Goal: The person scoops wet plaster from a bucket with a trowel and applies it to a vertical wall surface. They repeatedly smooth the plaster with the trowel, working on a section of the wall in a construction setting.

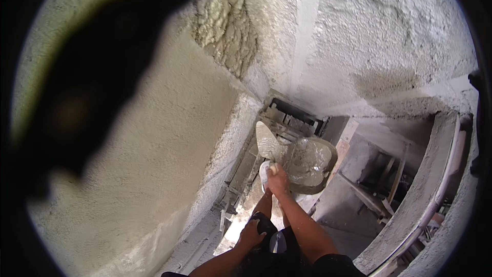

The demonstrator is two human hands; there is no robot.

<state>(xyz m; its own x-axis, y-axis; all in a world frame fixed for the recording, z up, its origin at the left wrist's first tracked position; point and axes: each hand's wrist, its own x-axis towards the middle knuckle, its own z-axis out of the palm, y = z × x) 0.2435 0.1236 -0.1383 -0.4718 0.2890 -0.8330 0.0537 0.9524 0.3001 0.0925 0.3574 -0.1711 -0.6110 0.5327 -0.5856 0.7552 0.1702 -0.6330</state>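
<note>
Looks down along a broad plastered wall (169, 138) at left, mostly smooth and grey-beige, with thick, ridged wet plaster (225, 25) at its upper end. Faces beyond that a rougher, paler wall (379, 15), marked by a darker patch (384, 83). Has a dark, blurred shape (102, 87) close to the lens, covering much of the upper left. Shows at right a curved, crusted ledge (423, 195), bending toward the lower edge. Shows near the middle a rounded tub (306, 190), partly filled with wet grey mortar (305, 160), low down among boards. Holds a trowel (267, 142) just beside the tub's left rim, blade pointing away and coated; cannot tell contact between blade and rim. Wraps the right hand (278, 181) closed round the handle. Carries the left hand (251, 235) low by dark shorts (291, 240), loosely spread, thumb apart. Wears a pale shoe (264, 174), partly hidden beside the gripping fingers.
</note>
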